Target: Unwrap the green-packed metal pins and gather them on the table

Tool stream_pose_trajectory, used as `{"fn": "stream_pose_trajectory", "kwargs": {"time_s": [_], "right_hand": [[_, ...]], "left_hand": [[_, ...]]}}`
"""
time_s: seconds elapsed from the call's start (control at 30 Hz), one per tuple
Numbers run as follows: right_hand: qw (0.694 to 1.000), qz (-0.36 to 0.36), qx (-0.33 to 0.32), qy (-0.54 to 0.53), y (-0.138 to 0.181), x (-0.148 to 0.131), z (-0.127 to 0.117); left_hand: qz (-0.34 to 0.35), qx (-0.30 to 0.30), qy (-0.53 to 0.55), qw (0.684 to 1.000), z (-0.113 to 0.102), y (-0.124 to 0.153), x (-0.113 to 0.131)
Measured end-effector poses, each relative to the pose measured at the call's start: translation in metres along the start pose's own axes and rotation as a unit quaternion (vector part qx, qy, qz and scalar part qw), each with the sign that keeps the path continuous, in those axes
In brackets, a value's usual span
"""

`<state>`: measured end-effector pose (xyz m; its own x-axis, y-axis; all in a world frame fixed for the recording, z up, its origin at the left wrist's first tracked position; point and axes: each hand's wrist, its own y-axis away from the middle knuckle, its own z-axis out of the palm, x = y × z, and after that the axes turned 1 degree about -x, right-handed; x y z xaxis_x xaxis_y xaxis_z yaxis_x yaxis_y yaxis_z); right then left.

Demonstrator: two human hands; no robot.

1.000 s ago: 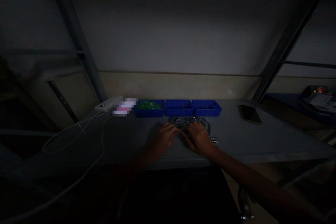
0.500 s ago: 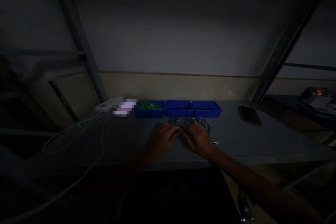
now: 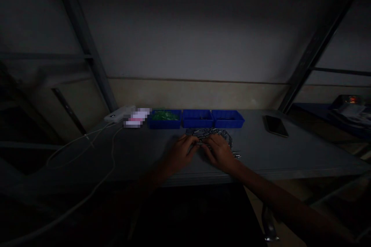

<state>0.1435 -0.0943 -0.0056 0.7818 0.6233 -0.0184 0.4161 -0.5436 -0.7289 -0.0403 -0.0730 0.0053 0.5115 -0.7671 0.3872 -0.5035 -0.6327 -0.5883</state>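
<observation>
My left hand [image 3: 181, 150] and my right hand [image 3: 219, 151] meet fingertip to fingertip low over the grey table. Both are closed in a pinch, and a thin, shiny piece shows between them; the dim light hides its kind. Right behind my fingers lies a pile of small dark metallic pieces [image 3: 213, 131], partly covered by my hands. Several slim metal rods [image 3: 237, 154] rest on the table just right of my right hand.
Behind the pile stand three blue bins: a left bin [image 3: 165, 124] with green plastic-looking material, a middle bin [image 3: 197, 123] and a right bin [image 3: 228, 123] with small dark pieces. A phone [image 3: 276, 126] lies at right. White cables [image 3: 113, 154] trail from a white box [image 3: 119, 114] at left.
My hands stay together in almost the same place, with only slight finger movement. The view has shifted a little; the bins and the pile have not moved.
</observation>
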Motion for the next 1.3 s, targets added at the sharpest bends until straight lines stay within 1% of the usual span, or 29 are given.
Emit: {"fn": "stream_pose_trajectory", "kwargs": {"time_s": [0.23,0.33,0.4,0.47,0.57,0.6,0.67,0.73,0.83,1.0,1.13,1.2,1.3], "right_hand": [[1.0,-0.015,-0.001,-0.014,-0.001,-0.003,-0.001],[1.0,-0.002,-0.007,0.009,-0.006,0.004,0.001],[0.999,0.032,-0.011,0.029,-0.015,0.015,0.005],[0.994,0.092,-0.01,0.056,-0.026,0.031,0.012],[0.978,0.177,-0.025,0.107,-0.042,0.054,0.023],[0.973,0.194,-0.035,0.12,-0.046,0.06,0.026],[0.964,0.219,-0.058,0.138,-0.05,0.069,0.031],[0.958,0.237,-0.066,0.149,-0.052,0.073,0.033],[0.952,0.256,-0.054,0.157,-0.051,0.075,0.034],[0.962,0.231,-0.006,0.149,-0.049,0.08,0.039],[0.972,0.201,0.036,0.113,-0.047,0.078,0.038],[0.979,0.179,0.034,0.094,-0.045,0.072,0.031],[0.989,0.119,0.01,0.09,-0.036,0.054,0.015]], "left_hand": [[-0.009,-0.004,-0.018,1.0,0.0,-0.002,-0.002],[-0.044,0.005,-0.015,0.999,0.002,-0.004,-0.008],[-0.086,0.017,-0.029,0.996,0.004,-0.006,-0.014],[-0.121,0.006,-0.065,0.99,0.006,-0.007,-0.02],[-0.141,-0.067,-0.131,0.979,0.007,-0.005,-0.024],[-0.145,-0.091,-0.148,0.974,0.007,-0.004,-0.024],[-0.154,-0.116,-0.173,0.966,0.007,-0.003,-0.022],[-0.166,-0.118,-0.187,0.961,0.007,-0.002,-0.02],[-0.169,-0.108,-0.194,0.96,0.006,-0.003,-0.018],[-0.13,-0.099,-0.195,0.967,0.005,-0.007,-0.018],[-0.126,-0.078,-0.194,0.97,0.002,-0.008,-0.019],[-0.137,-0.068,-0.197,0.968,0.002,-0.008,-0.021],[-0.151,-0.06,-0.195,0.967,0.002,-0.008,-0.024]]}}
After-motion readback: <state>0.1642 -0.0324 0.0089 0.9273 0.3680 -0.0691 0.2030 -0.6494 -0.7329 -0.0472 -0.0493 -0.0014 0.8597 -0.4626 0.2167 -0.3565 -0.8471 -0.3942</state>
